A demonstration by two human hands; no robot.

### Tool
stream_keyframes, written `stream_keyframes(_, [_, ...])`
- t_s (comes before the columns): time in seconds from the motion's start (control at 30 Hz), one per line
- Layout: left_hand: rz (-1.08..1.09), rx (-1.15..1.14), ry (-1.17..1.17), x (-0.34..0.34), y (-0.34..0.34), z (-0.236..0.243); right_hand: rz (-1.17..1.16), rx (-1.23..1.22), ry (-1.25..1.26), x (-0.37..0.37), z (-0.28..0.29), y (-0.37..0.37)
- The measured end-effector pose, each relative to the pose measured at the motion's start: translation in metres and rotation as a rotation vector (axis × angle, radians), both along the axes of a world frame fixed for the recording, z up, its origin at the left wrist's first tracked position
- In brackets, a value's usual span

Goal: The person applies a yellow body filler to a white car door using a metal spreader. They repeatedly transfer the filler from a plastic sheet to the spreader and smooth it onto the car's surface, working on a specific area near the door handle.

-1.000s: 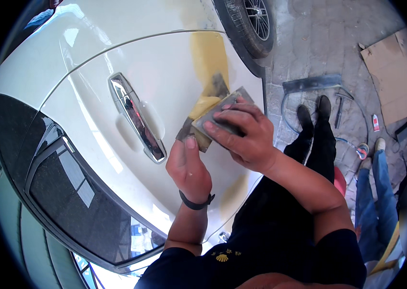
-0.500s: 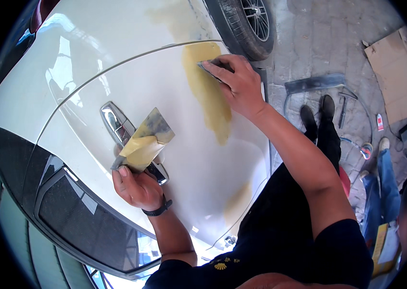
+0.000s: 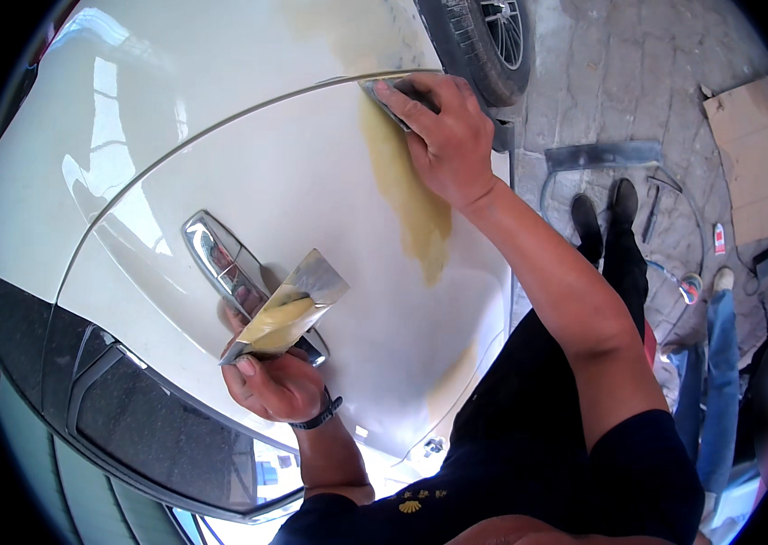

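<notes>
A white car door (image 3: 293,163) lies before me, with a strip of yellow body filler (image 3: 402,195) spread along its right part. My right hand (image 3: 452,141) grips a thin grey putty spreader (image 3: 388,104), its edge against the door at the upper end of that strip, close to the panel gap. My left hand (image 3: 280,389) pinches the lower corner of a metal putty knife (image 3: 319,277), held above the door. On this blade sits a lump of yellow filler (image 3: 280,318). Behind the putty knife is the chrome door handle (image 3: 221,259), partly covered by it.
A car wheel (image 3: 493,45) stands at the top right. On the paved floor lie a grey strip (image 3: 604,155), a hammer (image 3: 654,209), a red-and-white tube (image 3: 719,239) and flattened cardboard (image 3: 761,159). Another person's jeans-clad leg (image 3: 720,372) shows at the right, and a dark car window (image 3: 162,418) lower left.
My right hand has moved slightly up with the spreader, to the filler's top end by the panel gap. My left hand and the putty knife have shifted a little right and down.
</notes>
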State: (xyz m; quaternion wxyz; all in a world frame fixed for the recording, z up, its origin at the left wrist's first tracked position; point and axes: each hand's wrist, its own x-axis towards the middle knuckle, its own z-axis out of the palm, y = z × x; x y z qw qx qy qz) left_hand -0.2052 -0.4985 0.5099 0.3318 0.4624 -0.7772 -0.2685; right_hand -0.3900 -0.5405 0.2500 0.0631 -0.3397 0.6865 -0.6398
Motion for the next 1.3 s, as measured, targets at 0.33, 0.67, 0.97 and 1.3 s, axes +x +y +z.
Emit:
stream_keyframes(0.33, [0.113, -0.129, -0.107, -0.003, -0.001, -0.002, 0.115, -0.018, 0.033, 0.035, -0.001, 0.037])
stream_keyframes(0.67, [0.121, -0.087, 0.028, -0.007, -0.003, -0.003, 0.239, -0.066, -0.091, 0.110, -0.003, 0.123])
stream_keyframes(0.97, [0.021, -0.039, 0.006, -0.006, -0.003, 0.004, 0.308, -0.030, -0.125, 0.156, -0.008, 0.185])
stream_keyframes(1.3, [-0.043, 0.017, 0.059, -0.011, 0.002, -0.003, 0.563, 0.030, -0.235, 0.124, -0.019, 0.235])
